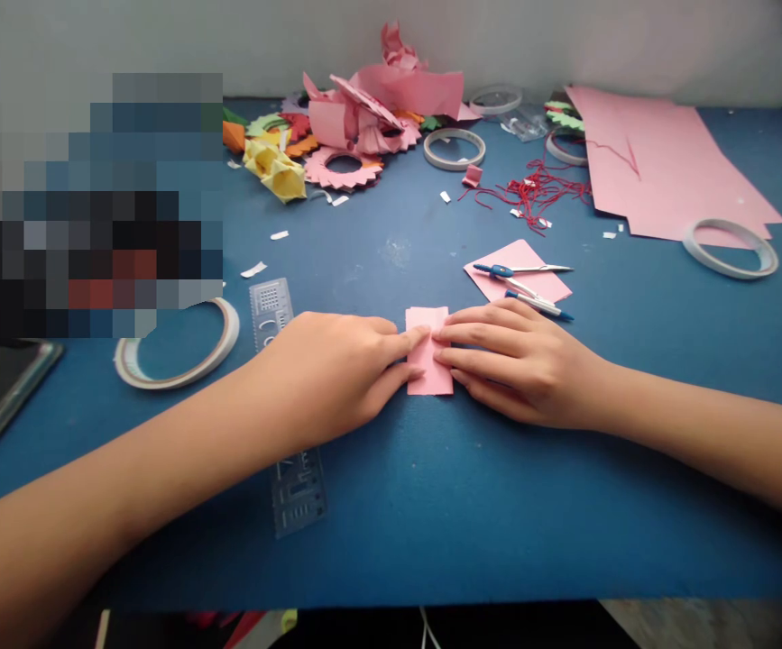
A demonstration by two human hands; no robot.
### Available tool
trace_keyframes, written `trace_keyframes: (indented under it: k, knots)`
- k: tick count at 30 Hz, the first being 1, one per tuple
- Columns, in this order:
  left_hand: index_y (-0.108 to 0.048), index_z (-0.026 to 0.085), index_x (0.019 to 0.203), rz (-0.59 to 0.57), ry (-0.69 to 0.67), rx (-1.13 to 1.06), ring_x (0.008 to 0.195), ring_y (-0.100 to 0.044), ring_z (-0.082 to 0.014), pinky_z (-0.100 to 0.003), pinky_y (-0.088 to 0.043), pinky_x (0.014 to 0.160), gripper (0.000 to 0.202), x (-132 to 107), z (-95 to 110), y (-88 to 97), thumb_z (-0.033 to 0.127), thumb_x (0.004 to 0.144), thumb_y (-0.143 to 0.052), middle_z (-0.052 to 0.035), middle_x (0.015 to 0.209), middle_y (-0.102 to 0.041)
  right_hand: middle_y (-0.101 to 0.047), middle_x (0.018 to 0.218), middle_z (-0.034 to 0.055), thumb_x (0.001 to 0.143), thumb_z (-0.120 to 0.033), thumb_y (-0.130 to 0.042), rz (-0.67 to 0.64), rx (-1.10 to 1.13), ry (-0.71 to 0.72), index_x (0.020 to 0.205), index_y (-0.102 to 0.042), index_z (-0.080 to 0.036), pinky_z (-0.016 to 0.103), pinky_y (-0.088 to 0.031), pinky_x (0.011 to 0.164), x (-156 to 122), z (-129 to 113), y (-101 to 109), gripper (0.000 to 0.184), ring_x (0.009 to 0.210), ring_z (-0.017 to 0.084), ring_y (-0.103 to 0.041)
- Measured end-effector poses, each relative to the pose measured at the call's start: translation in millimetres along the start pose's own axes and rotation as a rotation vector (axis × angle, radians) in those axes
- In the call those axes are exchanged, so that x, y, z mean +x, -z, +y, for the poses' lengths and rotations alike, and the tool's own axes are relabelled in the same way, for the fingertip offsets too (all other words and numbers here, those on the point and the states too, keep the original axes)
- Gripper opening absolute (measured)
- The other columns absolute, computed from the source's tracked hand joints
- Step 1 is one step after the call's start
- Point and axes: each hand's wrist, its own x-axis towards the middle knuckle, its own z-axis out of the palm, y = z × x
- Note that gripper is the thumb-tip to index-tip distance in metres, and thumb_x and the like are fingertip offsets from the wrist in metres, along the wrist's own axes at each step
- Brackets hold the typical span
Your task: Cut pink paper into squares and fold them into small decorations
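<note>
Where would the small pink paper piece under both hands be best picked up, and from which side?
Probably by its far short edge, coming from the far side. The small pink paper piece lies flat on the blue table; the left hand and right hand press its left and right sides with their fingertips, so only the far edge shows free. Flat paper likely needs an edge lifted first.

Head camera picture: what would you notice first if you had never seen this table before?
First, the two bare hands meeting in the middle of the blue table: the left hand and the right hand both press their fingertips on a small pink paper piece. Next, the heap of pink paper scraps at the far edge, and the big pink sheet far right.
</note>
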Motion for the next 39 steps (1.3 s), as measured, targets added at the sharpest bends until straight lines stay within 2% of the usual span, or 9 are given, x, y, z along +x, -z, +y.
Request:
trace_keyframes:
  k: [7,13,19,24,28,30,34,37,39]
  knots:
    - [-0.062,0.028,0.120,-0.032,0.021,-0.057,0.074,-0.068,-0.0217,-0.027,-0.035,0.052,0.032,3,-3,-1.6,0.037,0.092,-0.050,0.0003,0.090,-0.073,-0.069,0.107,0.0135,0.090,-0.017,-0.055,-0.001,-0.034,0.015,0.109,-0.060,-0.008,0.041,-0.050,0.084,1,-1,1,0.022,0.105,0.026,-0.062]
    - [-0.065,0.028,0.116,-0.013,0.011,-0.064,0.068,-0.066,-0.0192,-0.027,-0.031,0.051,0.030,4,-3,-2.3,0.038,0.091,-0.053,-0.0003,0.082,-0.072,-0.070,0.107,0.0108,0.092,-0.019,-0.052,-0.035,-0.081,0.018,0.109,-0.061,-0.011,0.040,-0.048,0.082,2,-2,4,0.021,0.104,0.024,-0.062]
    - [-0.064,0.029,0.118,-0.057,0.008,-0.073,0.075,-0.068,-0.0216,-0.028,-0.033,0.054,0.030,5,-6,-2.4,0.037,0.092,-0.052,0.0004,0.087,-0.072,-0.070,0.112,0.0063,0.092,-0.020,-0.053,-0.019,-0.166,-0.046,0.099,-0.067,-0.017,0.045,-0.040,0.091,1,0,4,0.016,0.111,0.027,-0.059]
    - [-0.062,0.028,0.122,-0.066,0.022,-0.055,0.073,-0.067,-0.0206,-0.028,-0.032,0.053,0.033,4,-5,-1.4,0.037,0.092,-0.052,-0.0001,0.087,-0.072,-0.064,0.124,0.0092,0.095,-0.028,-0.050,-0.068,-0.238,-0.145,0.111,-0.067,-0.020,0.048,-0.038,0.092,-1,9,2,0.025,0.118,0.030,-0.054]
    - [-0.062,0.028,0.122,-0.076,0.029,-0.052,0.070,-0.065,-0.0192,-0.027,-0.031,0.053,0.033,5,-4,-1.1,0.037,0.092,-0.052,-0.0006,0.085,-0.072,-0.056,0.135,0.0123,0.095,-0.029,-0.047,-0.117,-0.233,-0.216,0.122,-0.062,-0.018,0.053,-0.035,0.098,-1,13,1,0.033,0.129,0.033,-0.046]
    - [-0.064,0.028,0.118,-0.082,0.031,-0.070,0.073,-0.066,-0.0191,-0.026,-0.031,0.054,0.030,6,-4,-0.8,0.037,0.091,-0.053,-0.0009,0.086,-0.072,-0.055,0.136,0.0124,0.094,-0.028,-0.047,-0.109,-0.195,-0.159,0.121,-0.062,-0.016,0.053,-0.036,0.098,0,13,2,0.033,0.131,0.033,-0.044]
    - [-0.070,0.026,0.101,-0.106,0.035,-0.134,0.072,-0.064,-0.0167,-0.025,-0.032,0.055,0.021,7,-6,0.8,0.036,0.090,-0.055,-0.0014,0.084,-0.071,-0.063,0.126,0.0091,0.090,-0.021,-0.049,-0.091,0.011,0.050,0.108,-0.067,-0.015,0.049,-0.038,0.102,5,6,11,0.026,0.130,0.027,-0.047]
    - [-0.071,0.027,0.101,-0.077,0.023,-0.194,0.063,-0.060,-0.0137,-0.024,-0.031,0.053,0.022,7,-9,0.7,0.034,0.089,-0.055,-0.0001,0.075,-0.070,-0.067,0.120,0.0089,0.088,-0.024,-0.054,-0.098,0.149,0.074,0.102,-0.069,-0.016,0.046,-0.043,0.100,6,0,16,0.022,0.131,0.026,-0.046]
    - [-0.073,0.027,0.096,-0.001,0.037,-0.239,0.058,-0.058,-0.0123,-0.024,-0.030,0.052,0.021,8,-11,-1.8,0.031,0.088,-0.054,0.0006,0.072,-0.071,-0.067,0.119,0.0095,0.088,-0.025,-0.055,-0.091,0.180,0.066,0.097,-0.069,-0.016,0.044,-0.045,0.096,6,-3,16,0.019,0.131,0.026,-0.047]
